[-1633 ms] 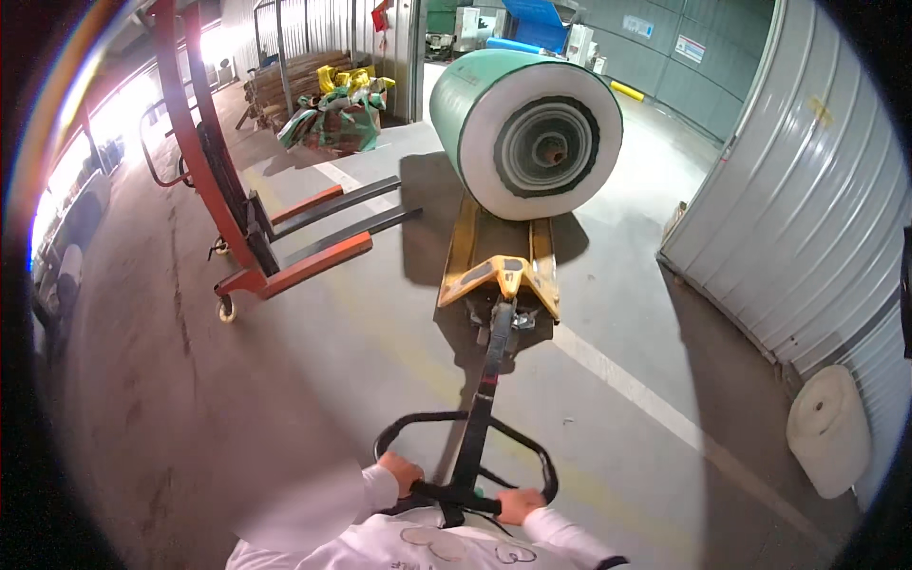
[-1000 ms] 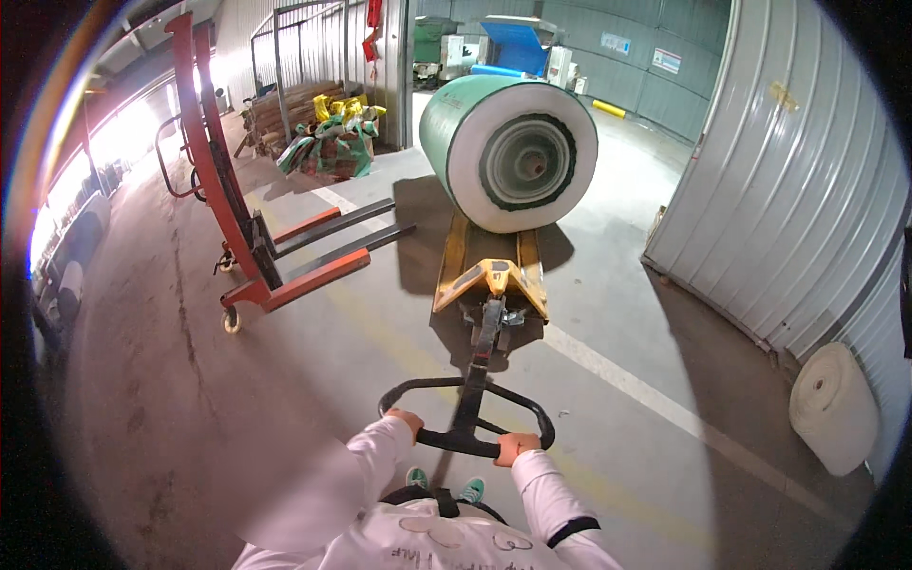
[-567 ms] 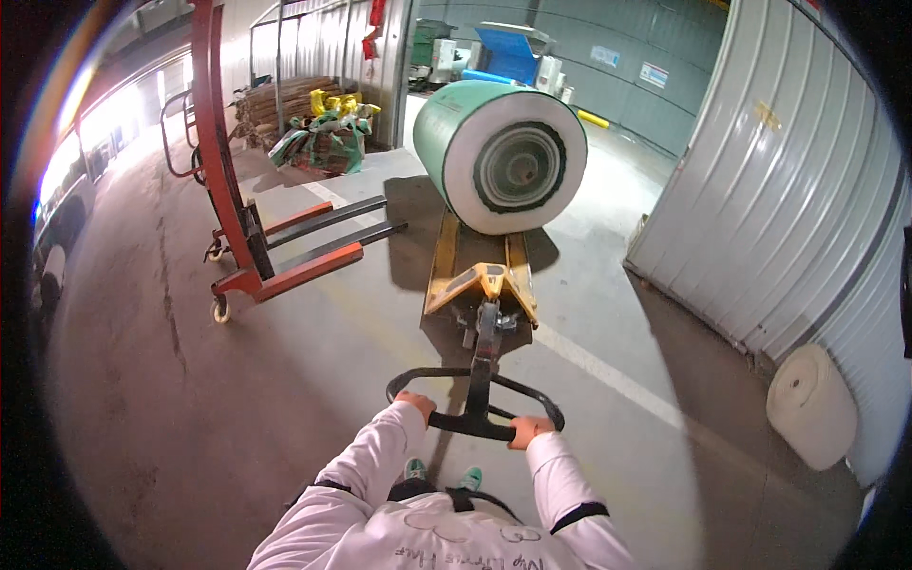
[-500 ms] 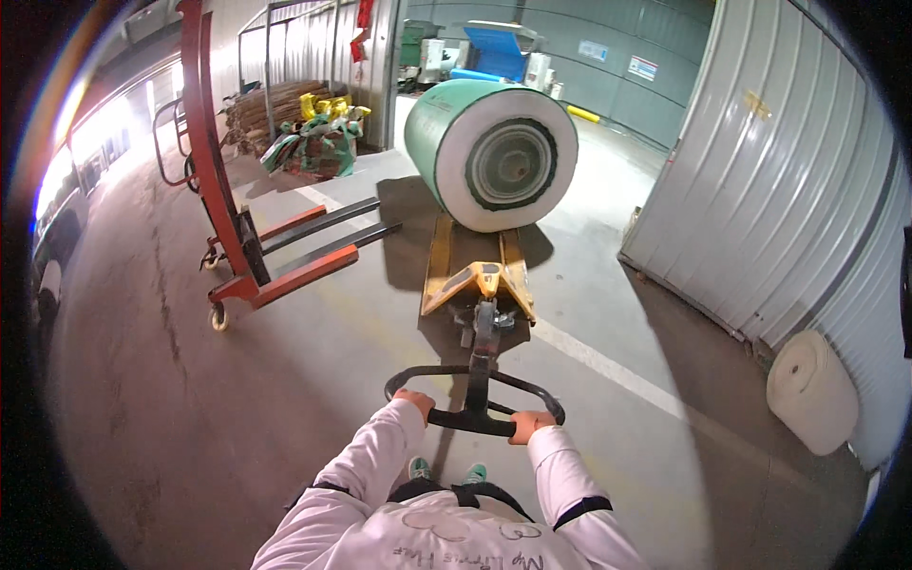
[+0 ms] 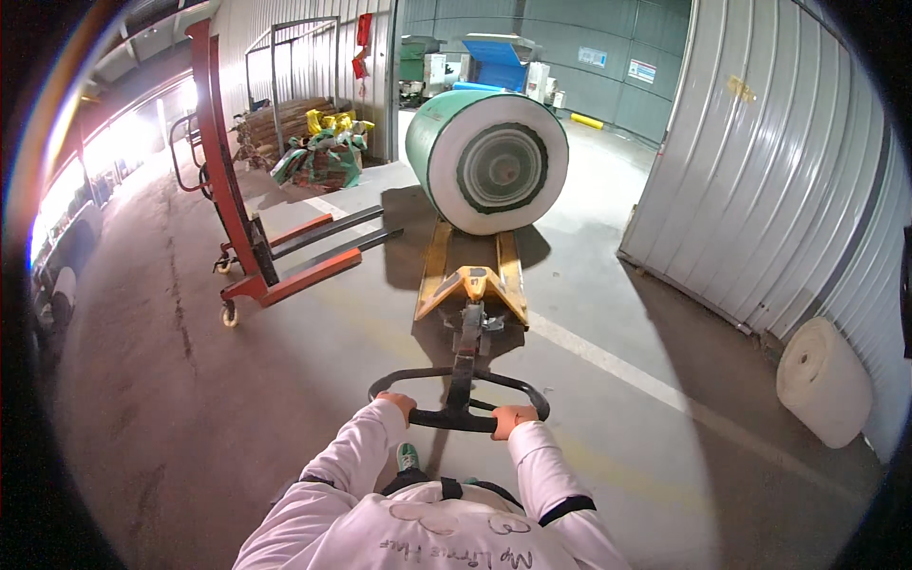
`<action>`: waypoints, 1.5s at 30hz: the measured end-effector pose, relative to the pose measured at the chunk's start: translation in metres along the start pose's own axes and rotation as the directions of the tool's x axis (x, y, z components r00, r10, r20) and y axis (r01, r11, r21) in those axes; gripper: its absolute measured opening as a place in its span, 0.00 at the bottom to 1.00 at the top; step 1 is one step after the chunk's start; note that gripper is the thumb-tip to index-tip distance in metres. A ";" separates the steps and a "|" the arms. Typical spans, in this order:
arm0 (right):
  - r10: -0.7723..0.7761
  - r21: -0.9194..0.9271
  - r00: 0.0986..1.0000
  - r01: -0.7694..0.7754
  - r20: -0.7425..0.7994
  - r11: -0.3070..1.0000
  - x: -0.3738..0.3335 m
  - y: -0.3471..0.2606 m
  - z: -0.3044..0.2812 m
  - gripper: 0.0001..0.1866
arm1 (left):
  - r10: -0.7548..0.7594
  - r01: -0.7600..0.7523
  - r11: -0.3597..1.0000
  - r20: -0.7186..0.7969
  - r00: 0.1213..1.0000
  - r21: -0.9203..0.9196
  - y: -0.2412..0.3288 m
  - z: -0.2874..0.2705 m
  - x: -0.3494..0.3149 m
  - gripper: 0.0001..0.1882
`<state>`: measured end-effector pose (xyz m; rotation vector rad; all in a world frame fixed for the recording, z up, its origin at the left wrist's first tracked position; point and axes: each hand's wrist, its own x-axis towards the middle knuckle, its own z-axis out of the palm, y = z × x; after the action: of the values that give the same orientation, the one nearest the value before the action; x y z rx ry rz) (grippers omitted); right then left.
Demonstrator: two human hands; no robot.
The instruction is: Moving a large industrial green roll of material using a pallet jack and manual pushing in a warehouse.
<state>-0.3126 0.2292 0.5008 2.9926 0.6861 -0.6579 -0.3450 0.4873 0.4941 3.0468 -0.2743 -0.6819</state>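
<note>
"What's on the far left?"

"A tall red lift [image 5: 228, 161]. It stands on small wheels [image 5: 229, 315], and its two dark prongs [image 5: 353, 246] poke out to the right. Behind it is a pile of brown sticks [image 5: 271, 133], and then a heap of green and yellow bags [image 5: 323, 163]."

"What comes next?"

"The left hand [image 5: 399, 406] — it's wrapped around the left side of a black handle [image 5: 446, 420]."

"What does the handle belong to?"

"A yellow pallet truck [image 5: 475, 280]. It stands out in front, on the grey floor [image 5: 646, 475]."

"Is anything on it?"

"Yes, a big fat roll [image 5: 486, 163]! It lies at the far end of the truck, on top of the two yellow forks [image 5: 510, 261]. Its side is green, and its round white end faces this way."

"And the right hand [image 5: 514, 419]?"

"It's curled around the same handle, on the right side. So both hands are holding on."

"What's past that?"

"A ridged metal wall [image 5: 760, 171] — and a smaller white roll [image 5: 825, 385] on the floor, just beside it."
</note>
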 end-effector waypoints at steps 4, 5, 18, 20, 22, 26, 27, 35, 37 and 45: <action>-0.047 -0.055 0.999 0.048 0.009 0.997 -0.019 0.016 0.011 0.19 | -0.033 0.033 0.999 -0.007 0.999 0.028 0.031 0.014 -0.021 0.13; -0.054 -0.063 0.998 0.054 0.014 0.997 -0.026 0.018 0.013 0.19 | -0.039 0.039 0.999 -0.006 0.999 0.018 0.035 0.017 -0.027 0.13; -0.135 0.014 0.991 0.135 -0.017 0.991 -0.148 -0.027 0.023 0.17 | 0.085 -0.085 0.996 -0.040 0.996 0.005 0.051 0.050 -0.138 0.14; -0.135 0.063 0.991 0.136 -0.020 0.989 -0.174 -0.034 0.000 0.16 | 0.122 -0.122 0.992 -0.002 0.993 -0.021 0.054 0.006 -0.168 0.14; -0.195 0.099 0.979 0.200 -0.058 0.975 -0.184 -0.040 -0.022 0.16 | 0.166 -0.168 0.983 -0.035 0.985 -0.073 0.052 -0.025 -0.194 0.13; -0.272 0.165 0.962 0.268 -0.003 0.949 -0.210 -0.048 -0.083 0.20 | 0.204 -0.214 0.975 -0.136 0.969 -0.061 0.038 -0.071 -0.226 0.11; -0.351 0.184 0.936 0.350 -0.028 0.919 -0.216 -0.046 -0.096 0.21 | 0.228 -0.254 0.964 -0.252 0.941 -0.075 0.035 -0.082 -0.232 0.10; -0.306 0.053 0.664 0.462 -0.682 0.885 -0.203 0.024 -0.182 0.20 | -0.322 -0.308 0.724 -0.697 0.641 -0.617 0.005 -0.150 -0.219 0.24; -0.212 0.101 0.526 0.505 -0.824 0.857 -0.182 0.025 -0.197 0.15 | -0.402 -0.280 0.715 -0.704 0.585 -0.641 -0.029 -0.145 -0.198 0.19; -0.061 0.117 0.389 0.417 -0.919 0.901 -0.180 0.005 -0.204 0.15 | -0.477 -0.392 0.713 -0.812 0.336 -0.581 -0.048 -0.156 -0.148 0.15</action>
<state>-0.3760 0.1692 0.7581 3.3905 1.1199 1.1856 -0.4025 0.5552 0.6952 2.0890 0.1243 0.9265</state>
